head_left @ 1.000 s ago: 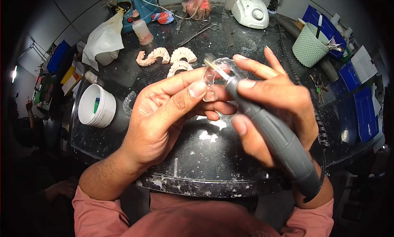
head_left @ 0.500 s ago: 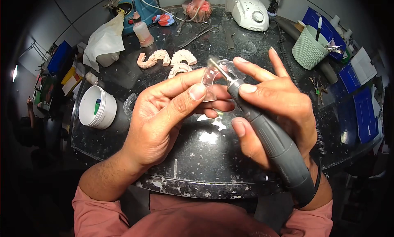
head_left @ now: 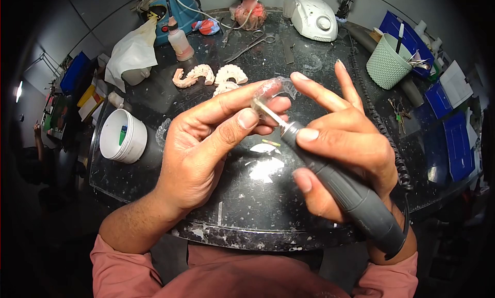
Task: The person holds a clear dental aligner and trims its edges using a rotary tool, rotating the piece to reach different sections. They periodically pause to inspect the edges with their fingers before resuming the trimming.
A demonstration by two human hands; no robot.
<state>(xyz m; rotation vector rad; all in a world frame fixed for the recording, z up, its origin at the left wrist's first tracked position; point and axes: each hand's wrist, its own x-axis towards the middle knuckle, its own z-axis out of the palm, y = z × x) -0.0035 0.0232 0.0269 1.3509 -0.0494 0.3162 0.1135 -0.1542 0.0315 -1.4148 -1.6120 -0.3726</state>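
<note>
My left hand (head_left: 206, 138) pinches a clear plastic dental aligner (head_left: 285, 86) between thumb and fingers, above the middle of the table. My right hand (head_left: 350, 143) grips a black rotary handpiece (head_left: 350, 192) from the right, with two of its fingers stretched out upward. The metal shank (head_left: 270, 114) of the handpiece points up and left, and its tip is at the near left part of the aligner, by my left thumb. Whether the tip touches the plastic is hard to tell. Beyond my left hand lie several pinkish dental casts (head_left: 200, 75).
A white tub (head_left: 135, 143) stands at the left, beside another clear aligner (head_left: 162, 133). Scissors (head_left: 250, 46), a pink-liquid bottle (head_left: 180, 42) and a white control box (head_left: 313, 19) are at the back. A green basket (head_left: 384, 66) and coiled cord (head_left: 384, 130) are at the right.
The handpiece tip has moved down and left along the aligner, and the aligner has turned in my left fingers. The coiled cord now shows farther left, beside my right hand.
</note>
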